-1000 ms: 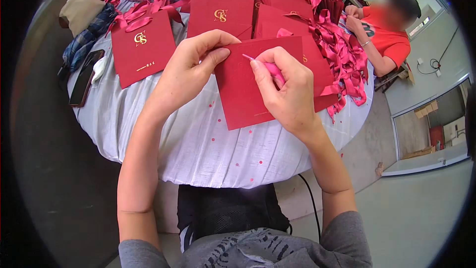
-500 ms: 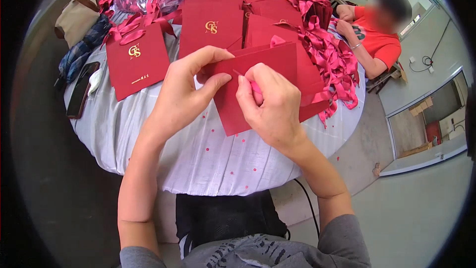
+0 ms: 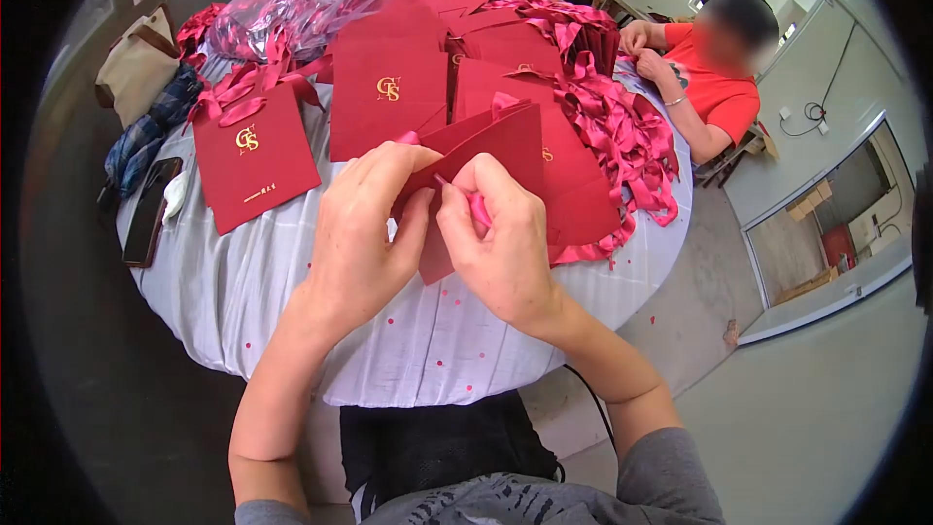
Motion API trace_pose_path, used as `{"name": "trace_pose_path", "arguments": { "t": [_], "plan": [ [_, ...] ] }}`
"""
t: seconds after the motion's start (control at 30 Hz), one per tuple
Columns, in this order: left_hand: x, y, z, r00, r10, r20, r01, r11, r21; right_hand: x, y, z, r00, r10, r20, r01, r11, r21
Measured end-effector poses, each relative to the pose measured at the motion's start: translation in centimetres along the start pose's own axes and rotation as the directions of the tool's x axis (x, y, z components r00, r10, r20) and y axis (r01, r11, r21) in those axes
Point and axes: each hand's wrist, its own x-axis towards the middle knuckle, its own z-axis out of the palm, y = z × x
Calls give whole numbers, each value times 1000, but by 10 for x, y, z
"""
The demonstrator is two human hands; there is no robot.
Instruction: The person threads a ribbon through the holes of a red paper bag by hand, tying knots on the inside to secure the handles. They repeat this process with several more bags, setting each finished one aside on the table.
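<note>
A dark red paper bag (image 3: 515, 148) is held up in front of me over the near half of the table, tilted, its top edges slightly apart. My left hand (image 3: 362, 224) is closed on the bag's upper left edge, thumb on the near face and fingers behind. Beside that thumb, my right hand (image 3: 501, 238) pinches a pink ribbon (image 3: 479, 208) against the near panel. The ribbon's tip points toward the left thumb. A loop of pink ribbon also shows at the bag's far top edge.
Finished-looking red bags with gold letters (image 3: 255, 160) lie on the white-covered round table (image 3: 292, 316). Ribbon handles (image 3: 622, 136) heap at right, near clear plastic wrapping (image 3: 311, 0). A phone (image 3: 153, 214) lies left. A person in red (image 3: 719, 87) sits at right; others are farther back.
The view has shifted a little. My right hand has come nearer the left thumb with the ribbon, and the bag's top edges stand wider apart.
</note>
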Motion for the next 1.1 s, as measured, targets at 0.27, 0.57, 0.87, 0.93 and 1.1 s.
{"name": "trace_pose_path", "arguments": {
  "t": [0.27, 0.57, 0.87, 0.93, 1.1],
  "plan": [
    [0, 7, 1, 998, 56, 18, -57, 995, 80, 10, -6, -8, 962, 242, 127, -261, 950, 172],
    [16, 19, -30, 969, 70, 235, -93, 992, 88, 27, -21, -40, 934, -345, 93, 354, 861, -366],
    [4, 20, -20, 982, 142, 127, -163, 971, 174, 108, -27, -58, 467, 93, 880, 140, 974, -177],
    [5, 24, -19, 984, 119, 134, -143, 971, 190, 114, -28, -54, 365, 184, 913, 60, 973, -221],
    [6, 25, -22, 968, 151, 201, -186, 967, 172, 95, -16, -56, 570, 54, 820, 104, 985, -136]
  ]
}}
